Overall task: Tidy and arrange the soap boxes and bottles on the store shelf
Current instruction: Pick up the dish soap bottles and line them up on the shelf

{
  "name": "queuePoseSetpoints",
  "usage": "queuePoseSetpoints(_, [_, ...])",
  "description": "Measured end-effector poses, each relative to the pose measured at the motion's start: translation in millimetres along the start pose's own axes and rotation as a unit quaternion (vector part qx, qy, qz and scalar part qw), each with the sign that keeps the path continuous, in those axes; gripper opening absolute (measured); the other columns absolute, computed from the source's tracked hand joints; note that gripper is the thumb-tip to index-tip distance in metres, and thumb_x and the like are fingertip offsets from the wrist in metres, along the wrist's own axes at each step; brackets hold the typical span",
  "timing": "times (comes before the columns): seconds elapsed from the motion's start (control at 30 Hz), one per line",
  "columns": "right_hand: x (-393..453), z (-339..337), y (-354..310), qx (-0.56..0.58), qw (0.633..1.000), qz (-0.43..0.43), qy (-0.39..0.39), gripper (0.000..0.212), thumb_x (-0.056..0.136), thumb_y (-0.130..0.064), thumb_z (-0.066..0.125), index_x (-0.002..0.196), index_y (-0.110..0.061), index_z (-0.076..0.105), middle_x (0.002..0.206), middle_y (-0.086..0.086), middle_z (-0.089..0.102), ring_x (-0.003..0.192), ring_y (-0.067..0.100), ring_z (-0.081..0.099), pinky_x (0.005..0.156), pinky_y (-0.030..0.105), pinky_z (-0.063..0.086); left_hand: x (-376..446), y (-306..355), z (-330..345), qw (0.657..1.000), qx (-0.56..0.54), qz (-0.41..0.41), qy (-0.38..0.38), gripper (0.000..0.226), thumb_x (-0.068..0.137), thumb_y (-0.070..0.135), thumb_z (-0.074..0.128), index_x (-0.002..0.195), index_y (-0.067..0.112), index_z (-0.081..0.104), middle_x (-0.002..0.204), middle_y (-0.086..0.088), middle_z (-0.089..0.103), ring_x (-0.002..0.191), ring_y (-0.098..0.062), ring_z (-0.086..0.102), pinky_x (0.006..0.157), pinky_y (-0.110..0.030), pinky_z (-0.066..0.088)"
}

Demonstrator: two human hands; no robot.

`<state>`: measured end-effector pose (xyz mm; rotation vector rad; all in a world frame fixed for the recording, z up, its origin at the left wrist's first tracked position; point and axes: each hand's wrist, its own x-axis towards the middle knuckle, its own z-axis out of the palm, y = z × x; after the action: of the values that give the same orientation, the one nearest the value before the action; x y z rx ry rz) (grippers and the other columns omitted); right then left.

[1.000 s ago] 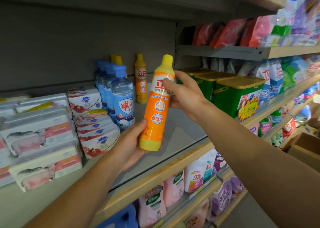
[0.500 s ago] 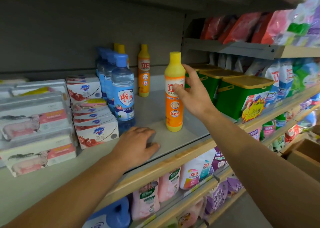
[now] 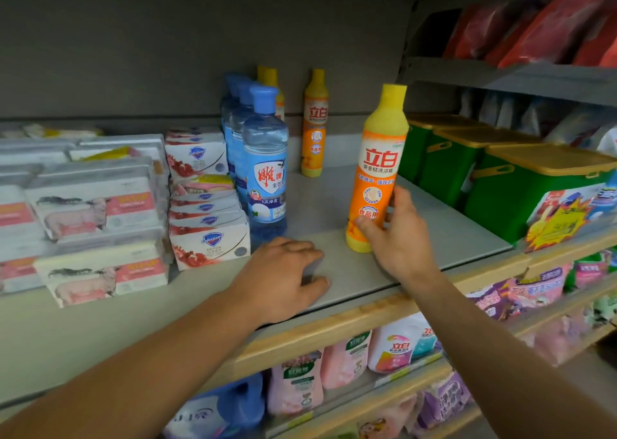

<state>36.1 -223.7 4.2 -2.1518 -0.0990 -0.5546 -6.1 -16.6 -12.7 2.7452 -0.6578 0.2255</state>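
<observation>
An orange bottle (image 3: 377, 185) with a yellow cap is seen upright on the grey shelf (image 3: 337, 205), near its front edge. It is grasped low on the body by the right hand (image 3: 397, 235), with the thumb on the label side and the fingers curled round the far side. The left hand (image 3: 283, 278) is laid palm down on the shelf surface, fingers relaxed and slightly bent, nothing held; it lies just in front of the blue bottles (image 3: 263, 165).

The blue bottles are lined up front to back, upright, just to the left of the open shelf area. A second orange bottle (image 3: 314, 123) is stood upright farther back, well apart from the grasped one. A further yellow cap (image 3: 268, 76) is partly visible behind the blue bottles.

Soap boxes (image 3: 207, 221) with a shield logo are stacked to the left of the blue bottles, touching or nearly so. Flat packs printed with a sheep (image 3: 90, 211) are piled farther left. Green tubs (image 3: 521, 185) with yellow lids are placed to the right of the grasped bottle.
</observation>
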Motion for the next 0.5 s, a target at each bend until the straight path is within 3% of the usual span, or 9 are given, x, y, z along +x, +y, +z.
queuePoseSetpoints(0.13, [37.0, 17.7, 7.0, -0.019, 1.000, -0.006, -0.006, 0.064, 0.086, -0.030, 0.073, 0.139, -0.017, 0.040, 0.131, 0.005, 0.061, 0.113, 0.028, 0.062, 0.095, 0.042, 0.050, -1.6, 2.3, -0.8, 1.000, -0.002, -0.003, 0.004, 0.062, 0.083, 0.059, 0.043, 0.134, 0.026, 0.057, 0.136, 0.006, 0.056, 0.125, -0.017, 0.044, 0.102, -0.024, 0.030])
queuePoseSetpoints(0.27, [78.1, 43.2, 10.9, -0.014, 1.000, -0.014, -0.023, 0.061, 0.089, -0.028, 0.070, 0.140, -0.015, 0.040, 0.133, 0.007, 0.059, 0.118, 0.028, 0.058, 0.092, 0.031, 0.042, -0.1, 0.6, 1.0, 1.000, 0.002, -0.010, 0.000, 0.066, 0.083, 0.062, 0.042, 0.139, 0.030, 0.050, 0.147, 0.009, 0.046, 0.133, -0.013, 0.037, 0.112, -0.025, 0.026])
queuePoseSetpoints(0.5, [137.3, 86.4, 13.0, 0.026, 0.998, -0.019, -0.050, 0.058, 0.095, -0.021, 0.062, 0.144, -0.013, 0.033, 0.141, 0.009, 0.053, 0.126, 0.030, 0.052, 0.103, 0.040, 0.041, 0.8, -1.3, 0.6, 1.000, -0.007, -0.006, 0.025, 0.060, 0.084, 0.060, 0.053, 0.138, 0.032, 0.051, 0.146, 0.012, 0.046, 0.133, -0.007, 0.035, 0.113, -0.028, 0.028])
